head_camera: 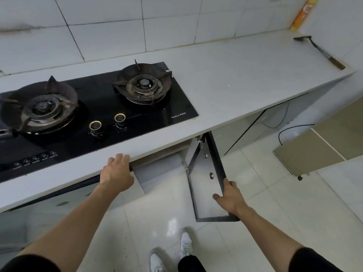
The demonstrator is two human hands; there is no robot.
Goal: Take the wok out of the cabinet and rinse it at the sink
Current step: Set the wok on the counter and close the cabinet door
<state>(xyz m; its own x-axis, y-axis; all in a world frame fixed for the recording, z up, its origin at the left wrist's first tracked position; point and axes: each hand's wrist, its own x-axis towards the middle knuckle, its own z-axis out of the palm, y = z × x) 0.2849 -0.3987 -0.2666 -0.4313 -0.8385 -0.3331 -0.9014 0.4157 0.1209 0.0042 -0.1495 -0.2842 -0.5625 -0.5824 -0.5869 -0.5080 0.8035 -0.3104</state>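
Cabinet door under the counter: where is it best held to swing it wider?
Take the cabinet door by its dark free edge, from the outer side, where the right hand already has its grip. The hinges sit on the opposite edge by the opening, so the free edge likely gives most leverage.

Bright, even light; floor (172, 222) glare; edges bend, perhaps slightly soft.

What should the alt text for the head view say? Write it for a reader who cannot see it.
A person's right hand holds the edge of an open cabinet door under a white countertop, while the left hand rests on the counter's front edge. A black two-burner gas hob sits on top; no wok is visible.
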